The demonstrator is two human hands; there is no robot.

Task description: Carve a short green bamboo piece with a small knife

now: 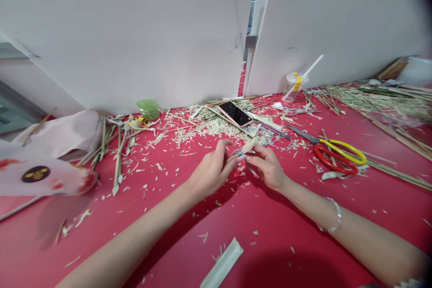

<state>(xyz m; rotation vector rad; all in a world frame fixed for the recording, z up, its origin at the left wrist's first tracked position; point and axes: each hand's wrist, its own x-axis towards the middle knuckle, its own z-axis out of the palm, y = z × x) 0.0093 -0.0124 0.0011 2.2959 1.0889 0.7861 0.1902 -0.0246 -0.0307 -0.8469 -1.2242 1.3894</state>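
The person's left hand (pixel 211 166) and right hand (pixel 269 168) meet just on the near side of the phone (pixel 235 114), fingertips closed together on a small pale leaf-shaped piece (pixel 248 146). The phone lies among a heap of shavings (pixel 199 128) on the red worktop (pixel 270 234), with loose scraps spread around it. To its right, open scissors (pixel 320 141) point their blades toward it, with long strips (pixel 398 173) farther right. A clear cup (pixel 293 86) with a straw (pixel 313 65) stands beyond it to the right. Left of the phone are a green translucent item (pixel 149 109), tied stalks (pixel 119 162) and, well apart, a white printed bag (pixel 20 180). Behind it, two white panels (pixel 135 40) block the far side, a narrow gap between them. Well nearer than the phone lies a flat pale strip (pixel 222 263).
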